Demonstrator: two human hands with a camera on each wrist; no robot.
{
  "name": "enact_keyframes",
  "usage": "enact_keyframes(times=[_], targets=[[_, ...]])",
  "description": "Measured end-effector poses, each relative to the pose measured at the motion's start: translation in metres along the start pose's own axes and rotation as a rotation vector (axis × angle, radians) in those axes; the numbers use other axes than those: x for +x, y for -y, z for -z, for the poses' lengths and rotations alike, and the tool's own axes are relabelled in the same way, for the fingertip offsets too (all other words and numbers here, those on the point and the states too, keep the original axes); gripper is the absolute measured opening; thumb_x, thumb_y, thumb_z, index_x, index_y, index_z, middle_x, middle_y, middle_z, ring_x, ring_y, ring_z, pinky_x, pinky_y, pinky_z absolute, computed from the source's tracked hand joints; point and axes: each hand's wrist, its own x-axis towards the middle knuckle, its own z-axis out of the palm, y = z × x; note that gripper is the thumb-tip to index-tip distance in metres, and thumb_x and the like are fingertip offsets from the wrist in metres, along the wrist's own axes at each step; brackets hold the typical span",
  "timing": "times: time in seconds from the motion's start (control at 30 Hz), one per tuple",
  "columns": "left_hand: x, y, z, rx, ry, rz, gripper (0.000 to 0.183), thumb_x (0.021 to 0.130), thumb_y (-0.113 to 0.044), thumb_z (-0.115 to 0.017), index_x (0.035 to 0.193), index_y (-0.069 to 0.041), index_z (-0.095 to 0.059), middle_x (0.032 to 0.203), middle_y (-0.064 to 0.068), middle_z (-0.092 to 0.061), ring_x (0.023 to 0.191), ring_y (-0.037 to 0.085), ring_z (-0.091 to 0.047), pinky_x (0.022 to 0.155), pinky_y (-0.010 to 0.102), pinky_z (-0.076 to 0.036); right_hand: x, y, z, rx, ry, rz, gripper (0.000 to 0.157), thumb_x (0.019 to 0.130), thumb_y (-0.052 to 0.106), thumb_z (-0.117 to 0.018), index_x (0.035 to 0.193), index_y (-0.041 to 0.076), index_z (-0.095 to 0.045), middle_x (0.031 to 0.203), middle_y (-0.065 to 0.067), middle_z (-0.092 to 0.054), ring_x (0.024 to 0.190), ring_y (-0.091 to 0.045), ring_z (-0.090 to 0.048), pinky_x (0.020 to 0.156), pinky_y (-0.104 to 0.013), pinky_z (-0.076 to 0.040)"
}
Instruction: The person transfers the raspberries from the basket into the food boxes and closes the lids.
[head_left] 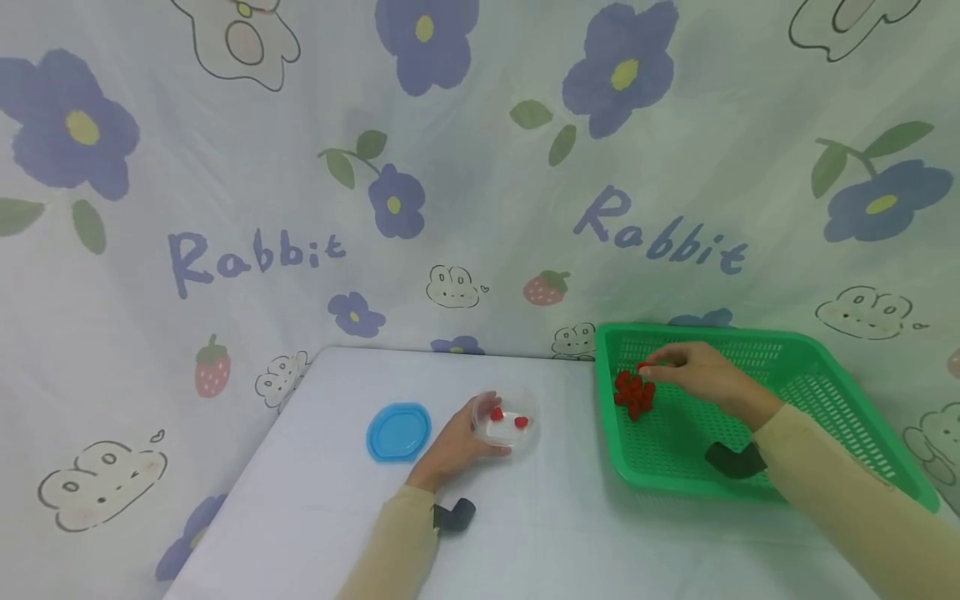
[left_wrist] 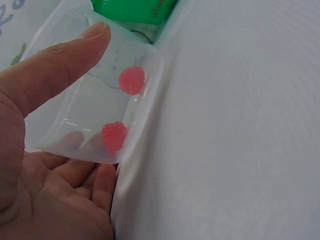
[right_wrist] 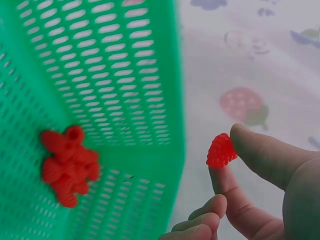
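Observation:
My left hand [head_left: 454, 447] grips a clear plastic tub [head_left: 504, 431], thumb on one side and fingers curled round the other. The tub stands at mid-table, and two red raspberries [left_wrist: 132, 80] lie on its bottom. Over the left part of the green basket [head_left: 675, 483], my right hand [head_left: 707, 377] pinches a single raspberry [right_wrist: 221, 151] between thumb and fingertip. Its other fingers are curled and hold nothing. Beneath it, a pile of several raspberries [right_wrist: 70, 165] sits in the basket's left corner.
A blue lid [head_left: 399, 432] lies on the white-covered table [head_left: 300, 517], left of the tub. The perforated basket takes up the table's right side, its walls raised. A cloth printed with flowers and rabbits [head_left: 487, 167] hangs behind the table.

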Motion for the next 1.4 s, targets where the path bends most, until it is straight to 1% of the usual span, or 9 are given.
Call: enact_keyframes(times=[0.33,0.67,0.8,0.93,1.07,1.13,1.2,1.3,1.4], targets=[[-0.001,-0.001,0.0,0.005,-0.004,0.003,0.092,0.079,-0.025,-0.087,0.156,-0.021,-0.036,0.152,-0.005,-0.048,0.147,0.025,-0.033,0.118,0.061,-0.023,-0.008,0.024,-0.012,-0.018,-0.03,0.047,0.051,0.095,0.046,-0.068,0.129,0.007,-0.065,0.111,-0.009,-0.063,0.101,-0.026,-0.054,0.079,-0.039,-0.049],[-0.001,0.0,0.0,0.005,-0.007,-0.002,0.093,0.079,-0.026,-0.087,0.156,-0.021,-0.035,0.152,-0.006,-0.048,0.146,0.024,-0.034,0.118,0.06,-0.024,-0.017,0.048,-0.03,0.049,-0.072,0.127,0.042,0.095,0.036,-0.07,0.125,0.008,-0.067,0.094,-0.005,-0.062,0.087,-0.022,-0.056,0.073,-0.036,-0.049],[-0.001,0.0,0.0,0.004,-0.003,-0.002,0.093,0.078,-0.027,-0.087,0.156,-0.021,-0.036,0.152,-0.006,-0.048,0.146,0.024,-0.034,0.118,0.06,-0.023,-0.017,0.052,-0.041,0.059,-0.104,0.159,0.035,0.095,0.032,-0.071,0.12,0.008,-0.068,0.082,-0.007,-0.059,0.071,-0.023,-0.056,0.065,-0.034,-0.047],[-0.001,0.001,0.0,0.009,0.0,-0.004,0.093,0.078,-0.029,-0.087,0.156,-0.022,-0.036,0.152,-0.007,-0.048,0.146,0.024,-0.034,0.117,0.06,-0.024,-0.015,0.055,-0.053,0.093,-0.12,0.179,0.029,0.095,0.028,-0.071,0.116,0.008,-0.07,0.071,-0.007,-0.05,0.055,-0.021,-0.049,0.055,-0.032,-0.043],[-0.001,0.0,0.0,0.012,0.003,-0.003,0.093,0.079,-0.029,-0.087,0.156,-0.022,-0.035,0.152,-0.007,-0.048,0.146,0.023,-0.034,0.117,0.06,-0.024,-0.012,0.059,-0.066,0.076,-0.154,0.195,0.027,0.094,0.028,-0.072,0.113,0.009,-0.072,0.074,-0.004,-0.041,0.069,-0.02,-0.042,0.057,-0.03,-0.036],[-0.001,0.0,0.0,0.012,0.004,-0.001,0.093,0.079,-0.029,-0.087,0.156,-0.022,-0.035,0.152,-0.007,-0.047,0.147,0.024,-0.033,0.117,0.061,-0.024,-0.011,0.062,-0.072,0.073,-0.163,0.19,0.026,0.093,0.028,-0.073,0.112,0.01,-0.073,0.08,-0.005,-0.043,0.079,-0.021,-0.041,0.061,-0.03,-0.036],[0.0,0.001,0.0,0.01,0.003,0.001,0.093,0.079,-0.029,-0.087,0.156,-0.022,-0.035,0.152,-0.007,-0.047,0.147,0.024,-0.033,0.117,0.061,-0.023,-0.009,0.065,-0.079,0.08,-0.168,0.179,0.026,0.093,0.028,-0.073,0.112,0.01,-0.073,0.09,-0.006,-0.05,0.088,-0.022,-0.045,0.066,-0.03,-0.04],[0.0,0.001,0.0,0.01,-0.003,0.007,0.093,0.079,-0.03,-0.087,0.156,-0.023,-0.035,0.152,-0.007,-0.047,0.147,0.024,-0.033,0.117,0.061,-0.024,-0.006,0.071,-0.088,0.091,-0.176,0.156,0.025,0.092,0.027,-0.074,0.111,0.011,-0.072,0.101,-0.009,-0.055,0.093,-0.025,-0.047,0.065,-0.031,-0.043],[0.001,0.002,-0.001,0.015,-0.01,0.015,0.094,0.078,-0.032,-0.087,0.156,-0.024,-0.036,0.151,-0.008,-0.048,0.146,0.024,-0.034,0.117,0.061,-0.025,-0.004,0.077,-0.096,0.088,-0.195,0.138,0.023,0.091,0.027,-0.075,0.11,0.012,-0.072,0.1,-0.009,-0.055,0.091,-0.025,-0.048,0.061,-0.03,-0.042]])
